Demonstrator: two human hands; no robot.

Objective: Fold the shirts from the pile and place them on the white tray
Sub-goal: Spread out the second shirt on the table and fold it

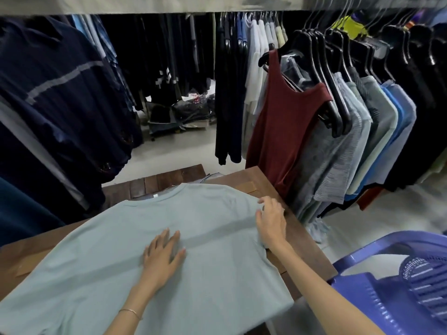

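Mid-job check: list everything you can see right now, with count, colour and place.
T-shirt: one, pale green, spread flat on the table.
Table: one, brown wood, under the T-shirt.
Tank top: one, maroon, hanging right of the table.
Hanging clothes: many, grey, blue and dark, on racks around.
Chair: one, purple plastic, lower right.
Left hand: flat on the T-shirt's middle.
Right hand: fingers curled on the T-shirt's right edge.
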